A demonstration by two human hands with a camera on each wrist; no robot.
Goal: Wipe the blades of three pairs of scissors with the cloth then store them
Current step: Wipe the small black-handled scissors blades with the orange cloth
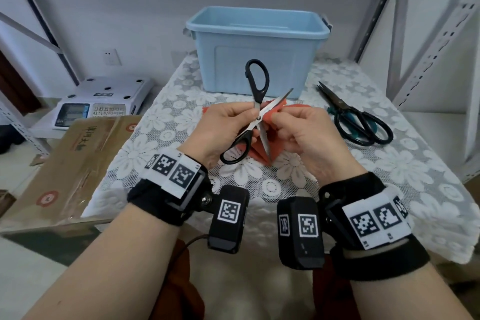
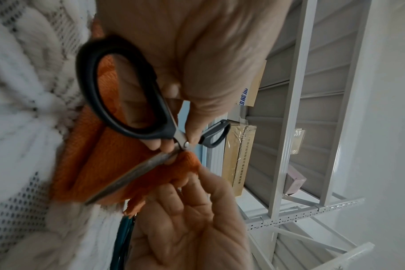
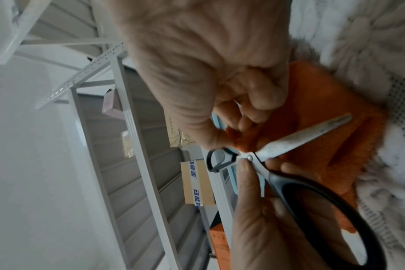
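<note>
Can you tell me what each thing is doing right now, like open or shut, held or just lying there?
black-handled scissors: blades spread open, held up above the table.
orange cloth: bunched round one blade, hanging down to the table.
left hand: grips the scissors near the pivot.
right hand: pinches the cloth on the blade.
green-handled scissors: lying on the table, untouched.
blue bin: lid off, upright; its inside is mostly hidden.

The head camera looks down over the black-handled scissors (image 1: 255, 112); both wrist cameras sit close beneath them, facing upward, sharing their pivot.
</note>
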